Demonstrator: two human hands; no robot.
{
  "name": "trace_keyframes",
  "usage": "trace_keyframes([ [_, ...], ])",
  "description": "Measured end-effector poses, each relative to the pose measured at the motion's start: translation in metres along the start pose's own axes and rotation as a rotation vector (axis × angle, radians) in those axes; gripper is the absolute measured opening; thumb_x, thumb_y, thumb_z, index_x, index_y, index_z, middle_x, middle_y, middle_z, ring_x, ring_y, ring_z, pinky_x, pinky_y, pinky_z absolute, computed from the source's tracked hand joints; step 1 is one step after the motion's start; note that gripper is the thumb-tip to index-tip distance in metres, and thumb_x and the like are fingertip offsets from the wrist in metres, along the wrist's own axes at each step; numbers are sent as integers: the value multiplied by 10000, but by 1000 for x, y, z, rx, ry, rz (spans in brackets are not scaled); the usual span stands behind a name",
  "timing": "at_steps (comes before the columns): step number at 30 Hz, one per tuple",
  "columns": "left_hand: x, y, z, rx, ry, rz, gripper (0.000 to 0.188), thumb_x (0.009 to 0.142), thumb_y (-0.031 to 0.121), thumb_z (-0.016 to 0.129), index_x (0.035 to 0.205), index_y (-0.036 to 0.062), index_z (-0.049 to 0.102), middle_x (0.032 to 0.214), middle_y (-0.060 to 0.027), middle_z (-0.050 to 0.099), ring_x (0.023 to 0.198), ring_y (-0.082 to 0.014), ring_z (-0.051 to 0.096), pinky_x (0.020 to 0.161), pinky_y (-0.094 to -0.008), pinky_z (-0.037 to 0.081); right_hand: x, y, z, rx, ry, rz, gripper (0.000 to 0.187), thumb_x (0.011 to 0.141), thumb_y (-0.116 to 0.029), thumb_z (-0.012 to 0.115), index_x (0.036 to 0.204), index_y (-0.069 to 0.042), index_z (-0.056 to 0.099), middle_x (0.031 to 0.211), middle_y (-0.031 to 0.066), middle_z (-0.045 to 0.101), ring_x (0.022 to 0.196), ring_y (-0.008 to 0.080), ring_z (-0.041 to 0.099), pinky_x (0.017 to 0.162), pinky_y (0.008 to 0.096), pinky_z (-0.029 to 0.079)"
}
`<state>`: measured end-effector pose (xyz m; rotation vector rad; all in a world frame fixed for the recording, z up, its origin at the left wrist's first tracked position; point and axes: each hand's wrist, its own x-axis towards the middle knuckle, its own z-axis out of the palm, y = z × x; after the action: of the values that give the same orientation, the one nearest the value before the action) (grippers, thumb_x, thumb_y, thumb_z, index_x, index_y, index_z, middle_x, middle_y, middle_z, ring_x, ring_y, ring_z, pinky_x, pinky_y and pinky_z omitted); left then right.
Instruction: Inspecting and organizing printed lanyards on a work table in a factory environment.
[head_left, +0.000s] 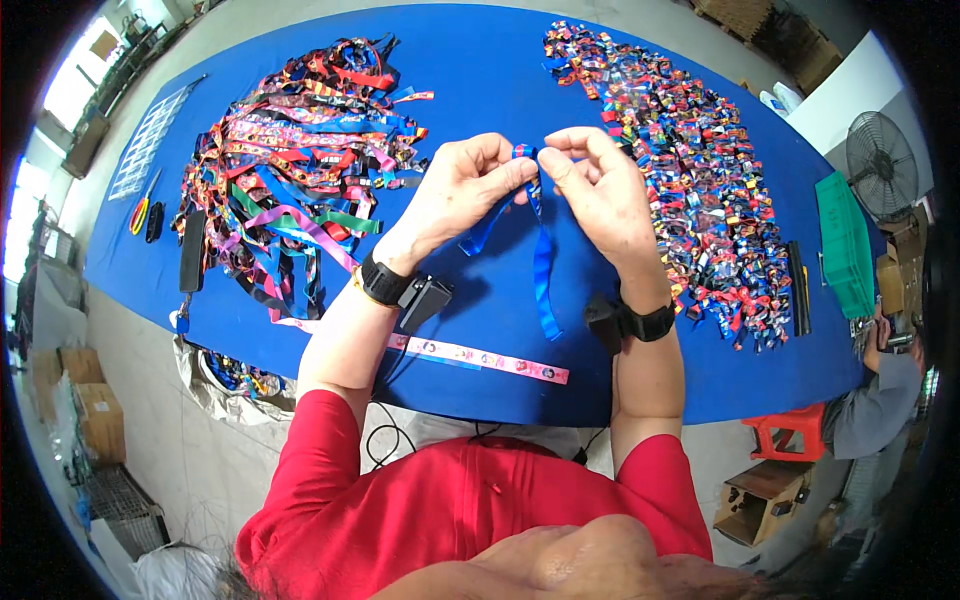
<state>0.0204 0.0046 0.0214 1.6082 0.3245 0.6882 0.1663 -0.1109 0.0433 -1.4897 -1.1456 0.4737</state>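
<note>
Over the middle of the table, a blue printed ribbon (543, 280) is folded into a small loop at its top, and its two tails hang down. My left hand (465, 185) is closed on the loop, thumb and fingers pinching it. On the other side my right hand (600, 190) is closed too, with thumb and forefinger at the loop's right edge; the exact contact between them is partly hidden. Below my hands a pink printed ribbon (480, 358) lies flat near the table's front edge.
A heap of loose colourful ribbons (290, 150) covers the blue tablecloth (470, 60) at left; rows of small folded ribbon bundles (690, 150) cover the right. Scissors (145, 205) lie far left. A green crate (845, 245) and fan (882, 165) stand at right, near another person's sleeve (880, 405).
</note>
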Motion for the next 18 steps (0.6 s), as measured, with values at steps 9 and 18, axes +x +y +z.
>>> trace_keyframes([
  [9,-4,38,13,161,-164,-48,243,927,240,671,809,30,638,689,19,619,620,-15,475,515,-195,357,-3,-12,-12,63,-55,-2,171,944,-150,627,969,17,654,812,22,662,697,51,585,619,214,488],
  [18,-13,32,7,116,-99,-59,233,922,225,665,793,34,624,650,62,531,601,-13,413,497,-210,323,-10,-22,0,144,-21,27,151,938,-150,640,956,-2,661,821,7,658,724,43,576,652,207,481],
])
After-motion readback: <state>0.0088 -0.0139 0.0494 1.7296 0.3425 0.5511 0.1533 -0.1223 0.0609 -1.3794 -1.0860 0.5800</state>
